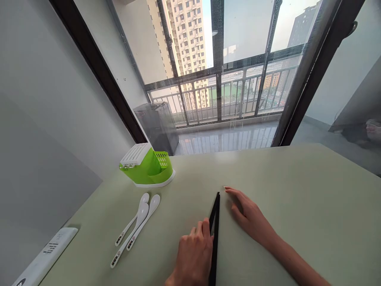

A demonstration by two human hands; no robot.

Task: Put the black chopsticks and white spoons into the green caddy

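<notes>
So I've got what look like black chopsticks (217, 226) lying on the table (297, 186) between my two hands, tips nearly together at the far end and a narrow gap opening lower down. Left hand (195, 250) is on them, fingers bunched and looking pinched on the left stick, though the knuckles hide most of the contact. Right hand (253, 220) sits just beside the tips, fingers loosely spread, holding nothing. I'd guess they're light and stiff, hard to break, but slick and keen to roll. Best hold IMO is around the middle, thumb against fingertips; grab only one end and I'd expect the other to swing. White spoons (142, 214) are well off to the left, so there's finger room.
</notes>
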